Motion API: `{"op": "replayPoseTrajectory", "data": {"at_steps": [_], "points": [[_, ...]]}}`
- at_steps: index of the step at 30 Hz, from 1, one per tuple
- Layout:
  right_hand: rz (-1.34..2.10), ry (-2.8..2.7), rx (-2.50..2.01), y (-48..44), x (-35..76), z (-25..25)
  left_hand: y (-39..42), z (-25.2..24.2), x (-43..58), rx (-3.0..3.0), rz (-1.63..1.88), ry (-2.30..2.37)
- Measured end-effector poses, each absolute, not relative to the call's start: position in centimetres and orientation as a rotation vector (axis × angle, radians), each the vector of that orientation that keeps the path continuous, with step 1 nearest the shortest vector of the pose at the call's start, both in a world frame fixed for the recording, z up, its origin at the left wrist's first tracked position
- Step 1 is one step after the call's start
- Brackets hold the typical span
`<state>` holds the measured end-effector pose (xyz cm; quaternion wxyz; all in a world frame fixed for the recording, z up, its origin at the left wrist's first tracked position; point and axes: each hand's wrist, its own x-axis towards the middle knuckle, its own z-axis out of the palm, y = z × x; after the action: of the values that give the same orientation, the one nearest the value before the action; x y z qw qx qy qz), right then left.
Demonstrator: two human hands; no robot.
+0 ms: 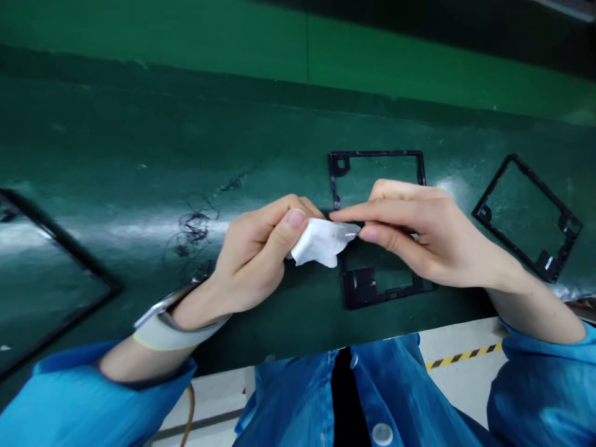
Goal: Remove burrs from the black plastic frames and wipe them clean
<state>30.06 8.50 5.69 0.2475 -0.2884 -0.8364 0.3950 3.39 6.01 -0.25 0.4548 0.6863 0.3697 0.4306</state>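
White tissue point(320, 242) is pinched between both hands above the green bench point(139, 155): left hand point(254, 254) bunches it, right hand point(419, 233) grips its tip. Beneath lies a black frame point(372, 292); another frame point(526, 214) sits right.

Dark green glossy bench top point(139, 143), black rectangular frame point(376, 153) lying flat near the front edge, second black frame point(548, 264) angled to its right, large black frame point(65, 241) at left, tangle of dark threads point(193, 226) between.
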Motion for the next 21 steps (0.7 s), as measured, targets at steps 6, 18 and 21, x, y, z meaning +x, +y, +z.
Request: {"op": "replayPoseTrajectory", "data": {"at_steps": [6,18,21], "points": [[1.216,-2.365,-0.736,8.3,29.3,4.3,5.9,0.2,2.7,1.794,0.933,0.898],[1.125,-2.076,-0.829,7.4,28.4,2.5,3.8,-0.4,2.9,2.340,1.170,0.929],[1.337,-1.850,-0.840,6.8,28.0,1.5,3.7,1.0,2.6,2.573,1.118,0.816]]}}
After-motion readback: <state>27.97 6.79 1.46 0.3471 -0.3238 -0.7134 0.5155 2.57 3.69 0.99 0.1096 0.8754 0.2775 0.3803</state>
